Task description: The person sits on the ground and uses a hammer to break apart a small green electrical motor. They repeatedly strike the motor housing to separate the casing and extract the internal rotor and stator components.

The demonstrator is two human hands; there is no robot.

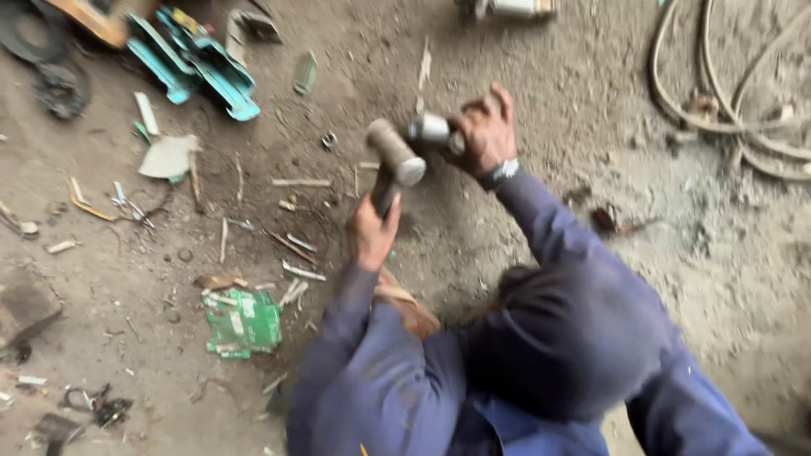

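My left hand [372,232] grips the handle of a hammer, whose blurred grey metal head [395,152] is raised above the dirt floor. My right hand [486,131], with a watch on its wrist, is closed around a short shiny metal cylinder [429,129] that sits just right of the hammer head, almost touching it. Both arms are in dark blue sleeves that come up from the bottom of the view. What lies under the cylinder is hidden.
Teal metal parts [203,59] lie at the top left, a green circuit board [243,321] at the lower left, and coiled hoses [726,93] at the top right. Small scraps, sticks and wires litter the dirt floor [591,76]. A brown sandal [410,308] shows below my left hand.
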